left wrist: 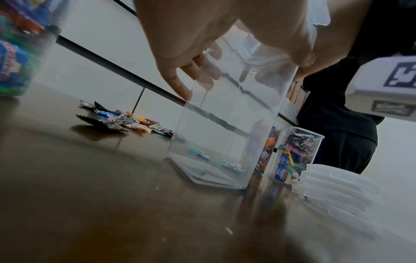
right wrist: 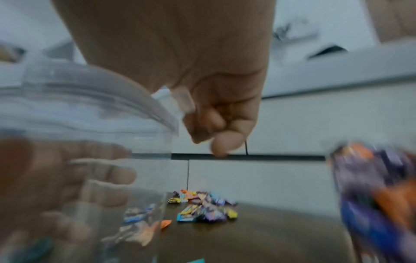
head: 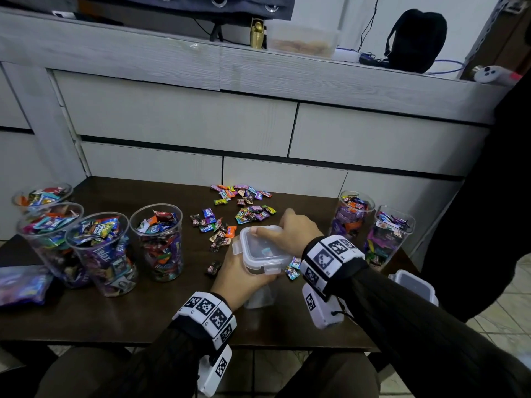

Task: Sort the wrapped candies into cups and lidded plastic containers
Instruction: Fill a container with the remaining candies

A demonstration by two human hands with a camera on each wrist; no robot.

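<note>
A tall clear plastic container (head: 260,297) with a clip-on lid (head: 263,248) stands on the dark table (head: 143,311). My left hand (head: 244,271) grips its side, fingers wrapped round the wall (left wrist: 225,133). My right hand (head: 273,225) holds the lid, thumb on top, fingers curled over a side latch flap (right wrist: 180,99). A few blue-wrapped candies (left wrist: 231,164) lie on the container's floor. Loose wrapped candies (head: 244,208) are scattered just beyond it.
Several candy-filled clear cups (head: 156,242) stand at the left, two more cups (head: 352,214) at the right. A second lidded container (head: 413,282) sits at the table's right edge. A candy bag (head: 23,282) lies far left. A grey drawer unit (head: 258,124) is behind.
</note>
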